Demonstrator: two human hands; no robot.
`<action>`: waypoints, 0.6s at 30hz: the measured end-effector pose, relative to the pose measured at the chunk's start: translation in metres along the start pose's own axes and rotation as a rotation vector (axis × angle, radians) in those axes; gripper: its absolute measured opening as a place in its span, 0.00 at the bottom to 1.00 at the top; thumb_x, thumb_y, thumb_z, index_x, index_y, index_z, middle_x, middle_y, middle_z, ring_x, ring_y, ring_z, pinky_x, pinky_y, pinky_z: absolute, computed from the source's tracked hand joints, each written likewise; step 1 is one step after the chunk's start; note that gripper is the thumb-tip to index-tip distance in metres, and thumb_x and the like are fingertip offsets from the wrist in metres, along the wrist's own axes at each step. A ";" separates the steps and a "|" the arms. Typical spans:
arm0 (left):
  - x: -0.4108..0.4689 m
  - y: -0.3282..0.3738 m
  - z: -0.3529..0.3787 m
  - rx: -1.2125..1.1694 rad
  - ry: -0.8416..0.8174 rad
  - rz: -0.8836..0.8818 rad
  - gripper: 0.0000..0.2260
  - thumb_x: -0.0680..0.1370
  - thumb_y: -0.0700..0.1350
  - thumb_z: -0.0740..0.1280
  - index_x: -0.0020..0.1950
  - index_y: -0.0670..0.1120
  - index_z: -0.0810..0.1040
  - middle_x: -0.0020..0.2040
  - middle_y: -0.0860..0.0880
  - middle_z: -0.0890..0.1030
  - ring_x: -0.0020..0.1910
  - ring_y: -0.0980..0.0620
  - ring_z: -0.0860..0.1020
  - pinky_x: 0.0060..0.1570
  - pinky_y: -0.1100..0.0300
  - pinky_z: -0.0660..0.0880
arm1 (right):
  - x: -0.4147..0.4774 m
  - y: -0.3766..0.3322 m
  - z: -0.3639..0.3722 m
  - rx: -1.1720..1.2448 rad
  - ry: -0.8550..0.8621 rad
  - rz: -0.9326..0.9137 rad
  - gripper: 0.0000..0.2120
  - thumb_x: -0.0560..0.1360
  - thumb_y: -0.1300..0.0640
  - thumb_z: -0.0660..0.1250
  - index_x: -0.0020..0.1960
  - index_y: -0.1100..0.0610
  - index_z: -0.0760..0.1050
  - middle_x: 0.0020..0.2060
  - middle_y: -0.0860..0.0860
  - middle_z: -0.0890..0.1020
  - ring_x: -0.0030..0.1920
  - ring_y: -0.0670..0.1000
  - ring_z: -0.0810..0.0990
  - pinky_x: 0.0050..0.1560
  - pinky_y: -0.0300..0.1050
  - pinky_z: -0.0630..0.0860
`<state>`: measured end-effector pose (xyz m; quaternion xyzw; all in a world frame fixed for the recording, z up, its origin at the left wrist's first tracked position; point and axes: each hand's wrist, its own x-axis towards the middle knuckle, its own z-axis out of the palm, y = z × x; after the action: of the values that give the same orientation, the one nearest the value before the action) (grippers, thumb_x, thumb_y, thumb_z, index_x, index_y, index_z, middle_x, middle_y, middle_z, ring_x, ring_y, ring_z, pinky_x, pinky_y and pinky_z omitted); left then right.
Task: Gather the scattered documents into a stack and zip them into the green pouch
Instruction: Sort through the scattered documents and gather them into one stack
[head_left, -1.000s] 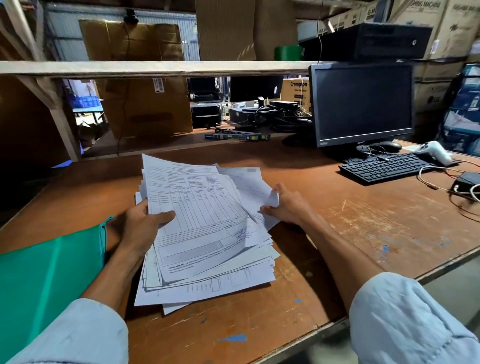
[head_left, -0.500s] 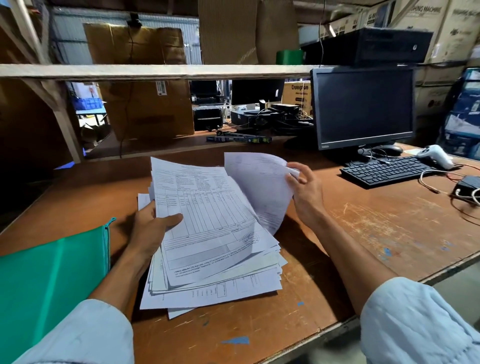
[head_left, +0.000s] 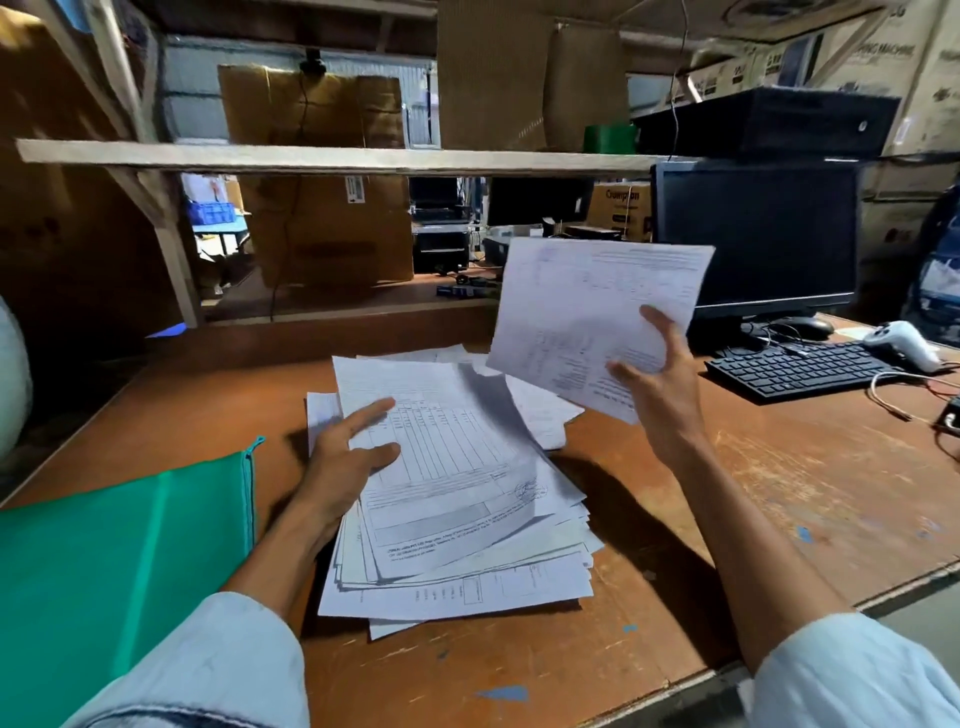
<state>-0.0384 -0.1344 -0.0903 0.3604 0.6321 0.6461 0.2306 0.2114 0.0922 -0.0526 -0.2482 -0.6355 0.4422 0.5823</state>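
Right hand (head_left: 662, 384): fingers (head_left: 661, 326) are pinching 1 sheet (head_left: 587, 312), holding it above the bench (head_left: 779, 493).
Left hand (head_left: 345, 457): fingers (head_left: 371, 413) are lying straight, apart, on the document stack (head_left: 457, 499).
Green pouch (head_left: 119, 561): lying just left of the stack.

view: head-worn | faces: forward, down | range: close over desk (head_left: 779, 493), papers (head_left: 457, 499) | overlap: single view only

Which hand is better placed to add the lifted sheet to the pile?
Right. The right hand holds the lifted sheet in the air beside the pile; the left hand rests flat on the pile, likely steadying it.
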 end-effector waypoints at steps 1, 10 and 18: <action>0.000 0.000 -0.001 -0.004 -0.003 -0.021 0.25 0.76 0.28 0.67 0.71 0.45 0.75 0.69 0.45 0.74 0.68 0.48 0.73 0.53 0.63 0.76 | 0.000 -0.001 -0.003 0.095 -0.017 0.039 0.30 0.72 0.71 0.70 0.70 0.52 0.71 0.67 0.53 0.74 0.62 0.54 0.78 0.58 0.50 0.80; -0.001 -0.003 -0.004 0.117 0.013 0.011 0.23 0.76 0.33 0.70 0.69 0.49 0.77 0.63 0.52 0.77 0.46 0.61 0.76 0.57 0.61 0.73 | -0.004 0.002 -0.005 0.587 -0.077 0.326 0.40 0.57 0.71 0.76 0.68 0.56 0.75 0.69 0.51 0.74 0.63 0.59 0.78 0.64 0.61 0.75; 0.000 -0.003 0.002 0.063 0.073 0.053 0.21 0.75 0.29 0.69 0.67 0.42 0.78 0.64 0.45 0.78 0.59 0.50 0.75 0.53 0.64 0.77 | -0.018 0.006 0.000 0.549 -0.323 0.443 0.32 0.69 0.80 0.62 0.68 0.58 0.75 0.66 0.59 0.76 0.56 0.57 0.81 0.47 0.47 0.82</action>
<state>-0.0374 -0.1334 -0.0930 0.3603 0.6504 0.6443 0.1789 0.2135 0.0802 -0.0671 -0.1414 -0.5078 0.7442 0.4101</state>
